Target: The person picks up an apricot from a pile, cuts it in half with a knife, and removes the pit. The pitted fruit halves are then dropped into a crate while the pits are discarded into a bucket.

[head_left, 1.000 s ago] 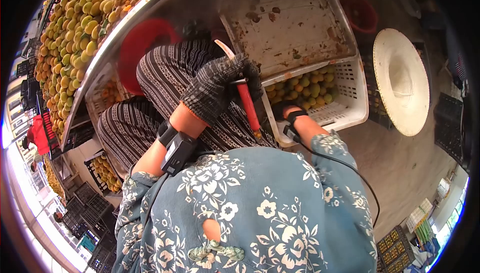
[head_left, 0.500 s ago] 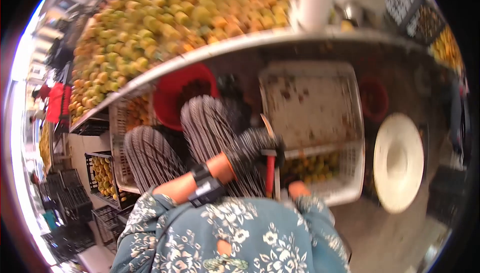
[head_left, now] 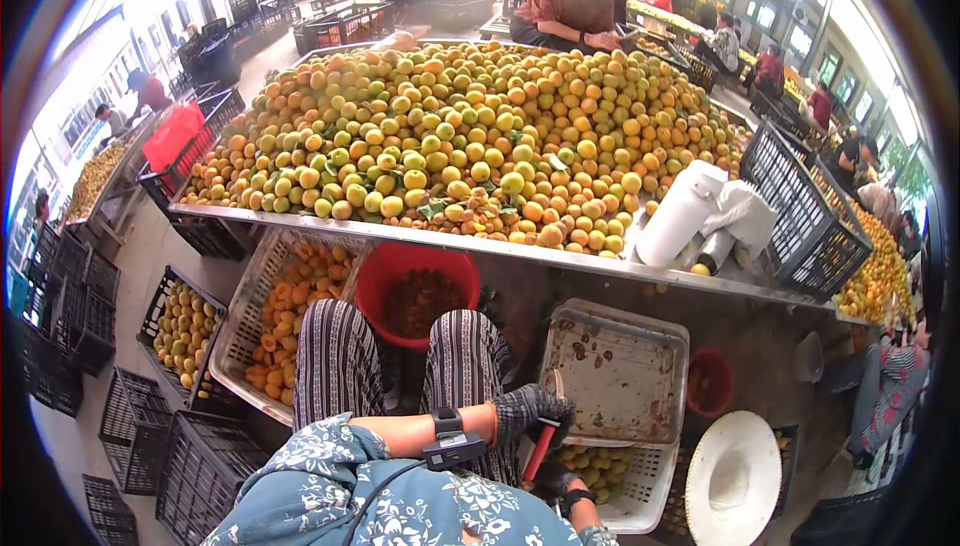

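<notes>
My left hand (head_left: 527, 414), in a dark grey glove, is closed around a red-handled tool (head_left: 540, 449). The handle slants down from the fist, and a pale, thin end sticks up above the fingers. Low in the view, my right hand (head_left: 562, 492) wears a dark glove and is partly cut off by my sleeve; its fingers are hidden. It is close to a white crate (head_left: 655, 501) of green-yellow apricots (head_left: 598, 466). A stained pale tray (head_left: 640, 371) lies over the back of that crate, just right of my left hand.
A metal-edged table (head_left: 480, 244) heaped with apricots (head_left: 440, 136) spans the front. Below stand a red basin (head_left: 455, 276) of brown bits and a white crate (head_left: 232, 341) of split apricots. A straw hat (head_left: 733, 476) lies right; black crates (head_left: 205, 476) stand left. People work beyond.
My view has tilted up, bringing the whole apricot table and the people behind it into sight. My left hand stays closed on the red-handled tool. More of my right hand shows.
</notes>
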`<state>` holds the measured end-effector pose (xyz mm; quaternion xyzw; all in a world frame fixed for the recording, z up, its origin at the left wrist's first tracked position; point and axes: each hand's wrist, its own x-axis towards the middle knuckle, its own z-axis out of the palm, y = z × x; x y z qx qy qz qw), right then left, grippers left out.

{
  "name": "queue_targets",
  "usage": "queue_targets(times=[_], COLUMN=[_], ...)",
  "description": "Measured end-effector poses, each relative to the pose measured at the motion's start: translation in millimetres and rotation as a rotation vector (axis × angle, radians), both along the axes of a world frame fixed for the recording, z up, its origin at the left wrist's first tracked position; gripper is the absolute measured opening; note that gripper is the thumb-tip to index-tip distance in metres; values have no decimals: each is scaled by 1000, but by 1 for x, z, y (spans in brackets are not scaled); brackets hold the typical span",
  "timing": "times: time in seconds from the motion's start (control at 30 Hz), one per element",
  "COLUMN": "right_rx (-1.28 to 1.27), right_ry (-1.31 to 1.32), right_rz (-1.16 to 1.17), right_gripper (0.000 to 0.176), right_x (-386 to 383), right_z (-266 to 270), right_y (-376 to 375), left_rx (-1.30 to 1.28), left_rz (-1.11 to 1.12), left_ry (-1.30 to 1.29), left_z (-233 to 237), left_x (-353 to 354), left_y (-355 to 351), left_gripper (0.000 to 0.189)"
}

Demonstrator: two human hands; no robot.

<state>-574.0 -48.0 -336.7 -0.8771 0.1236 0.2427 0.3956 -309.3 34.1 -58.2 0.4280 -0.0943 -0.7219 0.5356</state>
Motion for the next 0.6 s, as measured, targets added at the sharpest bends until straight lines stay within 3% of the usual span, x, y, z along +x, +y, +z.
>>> queue_targets(times=[0.03,0.07,0.1,0.17,0.2,0.23,0.3,0.37,0.4,0.43,0.53,0.6], right_rx=[10,-98,-111,253,250,782,979,795,917,1033,781,749], right_ry=[5,-150,-145,26,43,140,-113,-363,-379,-407,-487,-643], right_rz=[45,61,74,-420,-396,-1057,-1328,-1204,-1301,-1408,-1133,-912], right_gripper=[40,41,41,42,42,37,29,27,26,25,25,27], right_x=[16,0,-16,-43,-54,-9,-8,-21,-3,26,128,197], right_z=[51,39,33,29,85,181,198,143,158,194,316,342], right_y=[0,-9,-24,-39,-33,-15,-19,-67,-69,-71,-27,-13], left_rx=[-20,27,77,4,-59,-117,-186,-369,-321,-319,-355,-582], left_rz=[6,47,92,109,120,151,115,155,138,166,278,305], left_ry=[5,13,24,41,46,16,-124,-146,-103,-51,-4,-132], left_z=[8,20,30,46,51,51,84,102,117,131,155,173], left_x=[-1,-1,1,6,9,11,23,32,36,40,54,68], left_y=[0,2,4,13,19,22,36,51,61,70,95,118], left_gripper=[26,27,28,29,30,32,33,32,30,29,27,24])
